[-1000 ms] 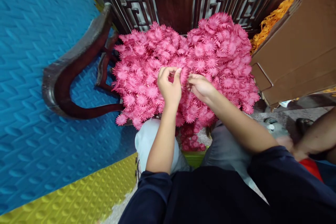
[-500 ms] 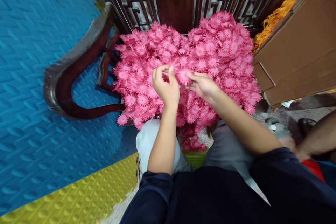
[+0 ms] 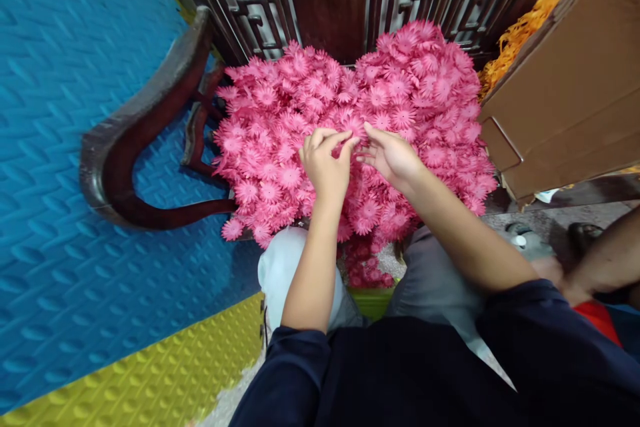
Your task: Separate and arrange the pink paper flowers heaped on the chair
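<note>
Nearest to us are our dark shirt (image 3: 400, 373) and our knees (image 3: 435, 267), with more loose pink blooms (image 3: 367, 270) lying low between them. A yellow mat (image 3: 200, 347) and a blue mat (image 3: 50, 227) spread out on our left; at our right, another person's arm (image 3: 610, 253) reaches in.

Past the near edge of the wooden seat (image 3: 595, 191), we hold one pink flower (image 3: 353, 125) in our left hand (image 3: 326, 163), thumb and fingertips pinched at its lower side. Our right hand (image 3: 395, 157) is just beside it, fingers apart; we cannot tell whether its thumb touches the petals.

Both hands are over a heap of pink flowers (image 3: 280, 140), which runs from the seat's near edge to its back edge. The curved armrest (image 3: 113, 167) stands at the left edge. Right of the heap is a cardboard box (image 3: 565, 93), orange stuff (image 3: 515, 37) showing beside its flap. Along the back edge rises the carved backrest (image 3: 327, 0).
</note>
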Motion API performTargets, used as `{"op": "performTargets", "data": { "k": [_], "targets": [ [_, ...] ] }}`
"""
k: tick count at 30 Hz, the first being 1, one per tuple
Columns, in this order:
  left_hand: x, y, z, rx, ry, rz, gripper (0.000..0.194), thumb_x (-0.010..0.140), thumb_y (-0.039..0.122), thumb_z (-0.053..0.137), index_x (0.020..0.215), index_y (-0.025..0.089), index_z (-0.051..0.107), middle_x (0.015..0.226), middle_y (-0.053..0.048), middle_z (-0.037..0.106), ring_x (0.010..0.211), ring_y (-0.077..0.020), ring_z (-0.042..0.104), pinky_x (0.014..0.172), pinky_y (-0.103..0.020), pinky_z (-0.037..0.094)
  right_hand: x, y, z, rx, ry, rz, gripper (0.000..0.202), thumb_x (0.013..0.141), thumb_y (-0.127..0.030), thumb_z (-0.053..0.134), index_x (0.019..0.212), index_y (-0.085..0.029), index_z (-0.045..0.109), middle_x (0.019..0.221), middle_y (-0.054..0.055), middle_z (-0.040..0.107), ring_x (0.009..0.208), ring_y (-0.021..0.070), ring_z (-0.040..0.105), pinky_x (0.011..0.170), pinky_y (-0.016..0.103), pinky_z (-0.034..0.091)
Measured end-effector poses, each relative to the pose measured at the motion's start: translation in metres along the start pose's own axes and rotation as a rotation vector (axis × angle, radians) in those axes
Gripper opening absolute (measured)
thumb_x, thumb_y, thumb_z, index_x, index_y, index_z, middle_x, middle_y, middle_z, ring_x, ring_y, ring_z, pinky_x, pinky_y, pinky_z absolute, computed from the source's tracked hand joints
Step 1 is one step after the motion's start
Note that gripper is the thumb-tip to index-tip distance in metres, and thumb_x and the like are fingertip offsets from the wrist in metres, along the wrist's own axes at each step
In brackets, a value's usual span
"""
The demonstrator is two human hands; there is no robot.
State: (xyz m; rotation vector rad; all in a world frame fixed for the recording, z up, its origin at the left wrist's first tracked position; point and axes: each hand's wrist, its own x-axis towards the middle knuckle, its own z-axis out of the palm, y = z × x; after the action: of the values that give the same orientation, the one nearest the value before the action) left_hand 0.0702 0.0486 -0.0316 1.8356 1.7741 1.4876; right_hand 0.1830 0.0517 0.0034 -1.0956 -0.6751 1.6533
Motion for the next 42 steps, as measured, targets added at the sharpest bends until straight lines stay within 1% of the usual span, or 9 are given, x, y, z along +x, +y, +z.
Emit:
{"op": "performTargets", "data": {
  "k": [5,10,17,21,26,32,35,39,42],
  "targets": [
    [-0.002,-0.001,0.0,0.047,0.03,0.061,0.007,0.08,0.029,0.067,0.079,0.026,0.073,0.085,-0.003,0.065,0.088,-0.0213,0.055,0.088,-0.037,0.038,-0.001,0.004,0.001,-0.021,-0.049,-0.035,0.016,0.079,-0.034,0.067,0.075,-0.019,0.061,0.074,-0.003,0.064,0.064,0.0071,0.057,0.065,0.021,0.047],
    [-0.003,0.005,-0.001,-0.01,0.033,0.046,0.008,0.081,0.025,0.065,0.074,0.023,0.069,0.084,-0.003,0.064,0.088,-0.0203,0.055,0.087,-0.035,0.039,0.006,0.006,-0.003,-0.08,-0.007,-0.026,0.029,0.079,-0.047,0.063,0.072,-0.02,0.057,0.073,-0.001,0.061,0.068,0.0089,0.058,0.06,0.021,0.046],
    [0.0,0.005,0.0,-0.254,-0.022,-0.027,0.013,0.081,0.013,0.06,0.069,0.02,0.058,0.078,-0.001,0.058,0.078,-0.0148,0.055,0.075,-0.026,0.043,0.004,0.005,-0.004,-0.063,-0.041,-0.051,0.015,0.078,-0.031,0.067,0.074,-0.019,0.061,0.07,-0.003,0.061,0.062,0.0066,0.052,0.061,0.02,0.044],
    [0.002,-0.001,0.002,-0.364,-0.021,-0.096,0.019,0.077,0.003,0.053,0.068,0.019,0.052,0.075,-0.001,0.055,0.074,-0.013,0.054,0.073,-0.024,0.043,0.003,0.006,-0.004,-0.027,-0.074,-0.009,0.016,0.078,-0.032,0.068,0.072,-0.019,0.061,0.068,-0.003,0.06,0.062,0.007,0.053,0.063,0.021,0.045],
    [0.003,-0.002,0.001,-0.385,-0.058,-0.135,0.014,0.081,0.01,0.051,0.072,0.02,0.052,0.077,-0.001,0.056,0.072,-0.0122,0.053,0.074,-0.024,0.044,-0.001,0.007,-0.001,-0.145,-0.088,-0.107,0.021,0.068,-0.036,0.075,0.072,-0.019,0.064,0.072,-0.004,0.062,0.065,0.0063,0.052,0.062,0.019,0.042],
    [0.003,-0.002,0.005,-0.476,-0.094,-0.23,0.015,0.084,0.015,0.049,0.07,0.02,0.048,0.07,0.0,0.053,0.067,-0.0118,0.051,0.069,-0.023,0.044,0.002,0.009,0.0,-0.241,-0.039,-0.249,0.023,0.062,-0.033,0.079,0.062,-0.017,0.061,0.059,-0.006,0.054,0.059,0.006,0.046,0.063,0.021,0.039],
    [0.006,-0.006,0.002,-0.448,0.012,-0.292,0.016,0.088,0.018,0.043,0.072,0.021,0.043,0.069,0.001,0.049,0.066,-0.0116,0.049,0.068,-0.023,0.044,0.006,0.007,-0.005,-0.255,-0.028,-0.22,0.019,0.067,-0.029,0.076,0.064,-0.017,0.062,0.059,-0.006,0.054,0.058,0.0063,0.046,0.063,0.022,0.04],
    [0.014,-0.013,-0.014,-0.215,0.328,-0.291,0.013,0.09,0.023,0.043,0.077,0.022,0.043,0.08,-0.002,0.05,0.08,-0.0147,0.051,0.082,-0.028,0.043,0.008,0.002,-0.01,-0.177,0.059,-0.155,0.017,0.072,-0.024,0.071,0.063,-0.018,0.058,0.059,-0.005,0.055,0.057,0.0062,0.05,0.064,0.022,0.042],
    [0.015,-0.015,-0.023,-0.028,0.342,-0.278,0.007,0.082,0.02,0.057,0.081,0.021,0.05,0.092,-0.005,0.054,0.093,-0.0197,0.052,0.092,-0.035,0.04,0.009,-0.001,-0.01,-0.079,0.129,-0.073,0.018,0.077,-0.018,0.065,0.063,-0.018,0.053,0.058,-0.005,0.055,0.054,0.0065,0.052,0.063,0.022,0.045]
  ]
}}
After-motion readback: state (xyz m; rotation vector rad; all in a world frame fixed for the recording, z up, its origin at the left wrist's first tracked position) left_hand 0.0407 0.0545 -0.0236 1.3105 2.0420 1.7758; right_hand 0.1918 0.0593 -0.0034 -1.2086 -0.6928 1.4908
